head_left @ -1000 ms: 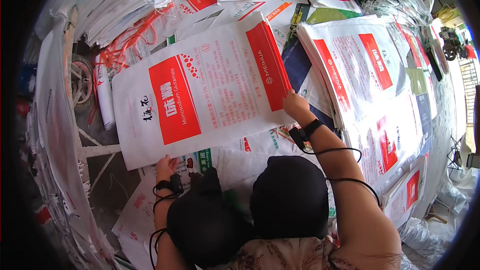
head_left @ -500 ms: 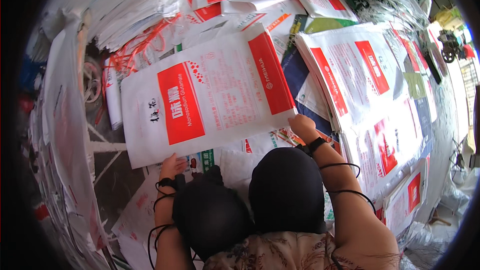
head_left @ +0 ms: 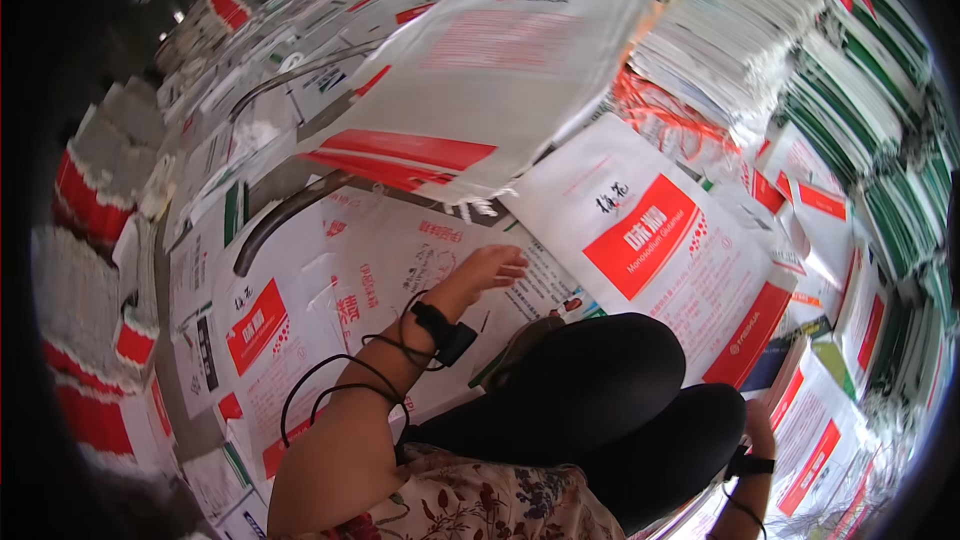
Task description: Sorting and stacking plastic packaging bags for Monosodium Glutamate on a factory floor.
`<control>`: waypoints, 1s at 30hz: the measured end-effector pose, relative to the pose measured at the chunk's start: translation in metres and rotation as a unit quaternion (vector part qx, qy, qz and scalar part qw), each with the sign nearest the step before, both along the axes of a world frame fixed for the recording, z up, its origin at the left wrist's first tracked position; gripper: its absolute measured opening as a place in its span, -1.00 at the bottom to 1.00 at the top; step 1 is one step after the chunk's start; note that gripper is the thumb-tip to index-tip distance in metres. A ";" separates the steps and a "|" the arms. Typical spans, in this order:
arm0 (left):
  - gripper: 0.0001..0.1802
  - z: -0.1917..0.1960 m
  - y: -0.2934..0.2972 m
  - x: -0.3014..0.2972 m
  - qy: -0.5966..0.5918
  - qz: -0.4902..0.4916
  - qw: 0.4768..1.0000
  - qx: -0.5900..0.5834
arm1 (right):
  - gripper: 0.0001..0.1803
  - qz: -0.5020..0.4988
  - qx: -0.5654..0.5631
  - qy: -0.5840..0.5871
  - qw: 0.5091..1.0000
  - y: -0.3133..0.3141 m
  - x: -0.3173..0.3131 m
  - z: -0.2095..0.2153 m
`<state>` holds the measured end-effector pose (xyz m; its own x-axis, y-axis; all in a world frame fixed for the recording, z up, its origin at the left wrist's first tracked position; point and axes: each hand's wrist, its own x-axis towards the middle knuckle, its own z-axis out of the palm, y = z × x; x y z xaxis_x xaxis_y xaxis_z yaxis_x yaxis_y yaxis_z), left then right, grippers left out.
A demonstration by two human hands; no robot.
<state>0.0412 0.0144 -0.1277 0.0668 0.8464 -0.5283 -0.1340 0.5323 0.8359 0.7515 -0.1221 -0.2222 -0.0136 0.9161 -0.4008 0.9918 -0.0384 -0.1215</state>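
A flat white woven sack point(head_left: 690, 270) with red printed panels lies in front of my knees. Off its left corner, my left hand point(head_left: 488, 270) is stretched out with its fingers extended and nothing in them. It hovers over white printed sacks point(head_left: 390, 240) that lie flat to the left. Beside my right knee is my right hand point(head_left: 760, 425), low and close to the sack's red-banded end. My knee and the angle hide its fingers, so any grip cannot be made out.
A large pale sack point(head_left: 510, 70) hangs over a dark curved metal bar point(head_left: 275, 225) ahead. Stacked white sacks point(head_left: 740, 30) rise at the far right, with orange strings point(head_left: 670, 115) beneath. Red-and-white sack stacks point(head_left: 95, 340) stand left; another sack pile point(head_left: 815, 440) lies right.
The view has swung left. My left hand has come off the white sack's edge and reaches out left of it. My right hand, earlier at the sack's corner, is now partly hidden beside my knee.
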 end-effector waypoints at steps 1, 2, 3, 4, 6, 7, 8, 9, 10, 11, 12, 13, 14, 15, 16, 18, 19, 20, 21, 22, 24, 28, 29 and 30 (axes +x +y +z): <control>-0.41 0.008 -0.008 -0.024 -0.048 0.064 0.996 0.036 | -0.82 -0.115 -0.015 0.132 0.984 0.020 -0.019 0.052; -0.32 0.014 -0.018 -0.048 -0.098 0.131 0.984 0.071 | -0.81 -0.224 -0.036 0.258 0.939 0.053 -0.054 0.108; -0.27 0.036 -0.016 -0.048 -0.184 0.182 0.960 0.105 | -0.81 -0.099 0.061 0.183 0.976 0.067 -0.048 0.138; -0.22 0.067 -0.015 -0.047 -0.267 0.230 0.926 0.136 | -0.81 0.028 0.154 0.101 0.983 0.079 -0.044 0.166; -0.21 0.111 -0.026 -0.066 -0.281 0.243 0.900 0.226 | -0.79 0.108 0.238 0.036 0.965 0.119 -0.125 0.248; -0.20 0.124 -0.027 -0.073 -0.297 0.240 0.872 0.307 | -0.80 0.086 0.249 0.090 0.960 0.130 -0.165 0.282; -0.20 0.132 -0.025 -0.079 -0.301 0.244 0.868 0.309 | -0.80 0.062 0.259 0.143 0.953 0.138 -0.205 0.310; -0.22 0.137 -0.023 -0.085 -0.242 0.244 0.891 0.298 | -0.79 0.072 0.249 0.212 0.942 0.145 -0.246 0.328; -0.24 0.139 -0.021 -0.090 -0.181 0.243 0.910 0.283 | -0.77 0.080 0.235 0.280 0.927 0.149 -0.284 0.341; -0.28 0.136 -0.020 -0.092 -0.194 0.245 0.912 0.268 | -0.76 0.103 0.211 0.265 0.935 0.149 -0.317 0.353; -0.28 0.129 -0.027 -0.095 -0.194 0.261 0.908 0.264 | -0.75 0.133 0.182 0.248 0.942 0.149 -0.349 0.363; -0.30 0.120 -0.035 -0.096 -0.153 0.225 0.930 0.248 | -0.76 0.177 0.191 0.244 0.934 0.143 -0.377 0.365; -0.31 0.109 -0.046 -0.098 -0.111 0.190 0.949 0.226 | -0.76 0.222 0.196 0.241 0.924 0.140 -0.397 0.364; -0.40 0.097 -0.066 -0.102 -0.068 0.184 0.960 0.199 | -0.75 0.264 0.180 0.228 0.920 0.138 -0.408 0.358; -0.40 0.079 -0.086 -0.111 -0.067 0.204 0.960 0.178 | -0.75 0.277 0.155 0.231 0.920 0.133 -0.413 0.354; -0.46 0.035 -0.120 -0.138 0.219 0.022 0.956 0.194 | -0.72 0.235 0.077 0.190 0.950 0.127 -0.407 0.342; -0.46 0.011 -0.142 -0.158 0.220 0.032 0.960 0.172 | -0.70 0.227 0.061 0.161 0.959 0.128 -0.392 0.330; -0.47 -0.014 -0.176 -0.184 0.307 0.052 0.940 0.139 | -0.68 0.222 0.044 0.132 0.965 0.131 -0.371 0.317; -0.49 -0.031 -0.206 -0.208 0.388 0.062 0.913 0.109 | -0.68 0.211 0.010 0.119 0.970 0.130 -0.348 0.311; -0.47 -0.037 -0.244 -0.234 0.449 0.044 0.892 0.038 | -0.68 0.202 -0.023 0.106 0.973 0.130 -0.326 0.302; -0.54 -0.053 -0.340 -0.274 0.613 -0.008 0.790 0.018 | -0.71 0.148 -0.080 0.184 0.969 0.127 -0.278 0.274; -0.50 -0.028 -0.472 -0.262 0.523 -0.092 0.829 -0.173 | -0.65 0.113 -0.147 0.201 0.962 0.097 -0.257 0.258; -0.50 -0.030 -0.490 -0.252 0.524 -0.091 0.828 -0.175 | -0.65 0.115 -0.149 0.202 0.961 0.092 -0.255 0.253; -0.46 -0.037 -0.505 -0.242 0.538 -0.053 0.832 -0.126 | -0.60 0.057 -0.171 0.226 0.957 0.090 -0.251 0.247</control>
